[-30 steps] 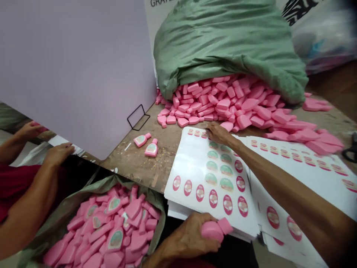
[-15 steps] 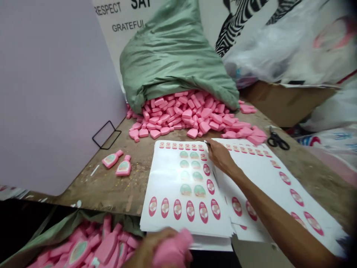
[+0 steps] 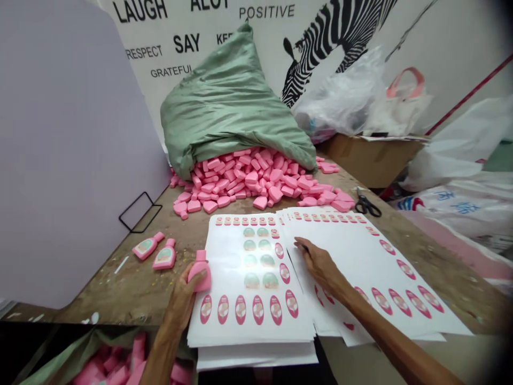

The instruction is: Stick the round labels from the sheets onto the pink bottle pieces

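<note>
From the head view, my left hand (image 3: 184,297) curls around a pink plastic bottle (image 3: 199,270) at the edge of a stack of label sheets (image 3: 228,251). My right hand (image 3: 318,270) lies spread on a second stack of label sheets (image 3: 352,251). Two labelled bottles (image 3: 145,246) stand out on the counter (image 3: 100,299), below a pink heap (image 3: 240,182) spilling from a green sack (image 3: 224,107).

The scuffed wooden bench (image 3: 100,299) carries stacked label sheets (image 3: 352,256) at six o'clock, pink bottles (image 3: 244,184) heaped at twelve, scissors (image 3: 367,204) at two, labelled bottles (image 3: 154,252) at nine, and a wire stand (image 3: 139,212) at ten.
</note>
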`<state>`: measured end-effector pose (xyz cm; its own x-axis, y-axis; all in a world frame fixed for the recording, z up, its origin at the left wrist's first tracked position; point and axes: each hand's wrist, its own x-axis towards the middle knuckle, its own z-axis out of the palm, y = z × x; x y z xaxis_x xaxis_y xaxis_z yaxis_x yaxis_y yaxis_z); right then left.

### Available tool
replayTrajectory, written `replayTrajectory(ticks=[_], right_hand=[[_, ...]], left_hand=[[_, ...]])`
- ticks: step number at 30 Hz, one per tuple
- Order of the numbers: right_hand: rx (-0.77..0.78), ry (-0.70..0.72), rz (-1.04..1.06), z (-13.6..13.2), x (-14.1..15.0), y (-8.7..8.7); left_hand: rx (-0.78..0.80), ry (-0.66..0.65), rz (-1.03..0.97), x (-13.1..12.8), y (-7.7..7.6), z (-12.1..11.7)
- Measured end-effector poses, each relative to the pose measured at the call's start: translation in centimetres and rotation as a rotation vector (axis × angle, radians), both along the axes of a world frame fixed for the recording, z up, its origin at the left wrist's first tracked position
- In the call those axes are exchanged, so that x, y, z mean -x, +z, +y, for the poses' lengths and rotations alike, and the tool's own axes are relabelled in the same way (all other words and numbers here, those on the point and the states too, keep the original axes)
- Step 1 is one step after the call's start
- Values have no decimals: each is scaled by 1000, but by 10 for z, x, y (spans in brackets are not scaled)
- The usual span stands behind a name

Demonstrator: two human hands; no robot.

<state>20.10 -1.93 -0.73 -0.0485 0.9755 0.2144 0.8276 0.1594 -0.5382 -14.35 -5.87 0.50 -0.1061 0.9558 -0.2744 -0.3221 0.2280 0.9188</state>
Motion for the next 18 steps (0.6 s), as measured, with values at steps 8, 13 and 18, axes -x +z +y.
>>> replayTrajectory(ticks=[8,13,18], right_hand=[[8,-56,-34,-4,71,1],[-6,-22,-40,-11,71,-1],[-1,-156,-77,-14,18,9]], left_hand=[[-14,41,129,-4,6,-10],[6,45,143,-9,11,-11],[28,79,323,9,12,-13]])
